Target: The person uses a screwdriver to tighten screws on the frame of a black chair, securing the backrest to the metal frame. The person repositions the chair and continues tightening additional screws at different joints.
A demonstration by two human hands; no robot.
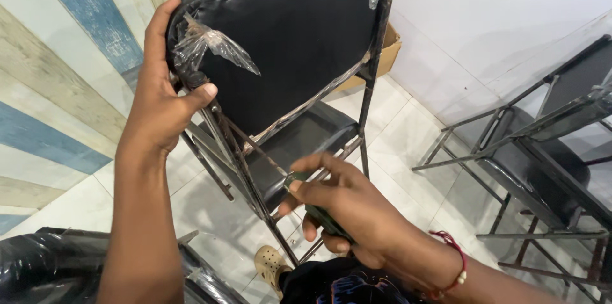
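Black folding chair (299, 43): I'm gripping its back corner, left hand (162, 97) fingers clenched. Right hand (344, 205) fingers grasping green-handled screwdriver (319, 211), tip at chair frame. Risk, I judge: tip slipping if chair is tilting.

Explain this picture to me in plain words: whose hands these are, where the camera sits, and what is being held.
The one picture comes from a camera worn on a person's head, looking down at their own two bare hands. The left hand grips the top corner of a black folding chair, near a scrap of clear plastic wrap. The right hand, with a red thread bracelet at the wrist, holds a green-handled screwdriver whose shaft points at the chair's metal frame. A second black chair stands on the white tiled floor to the right.
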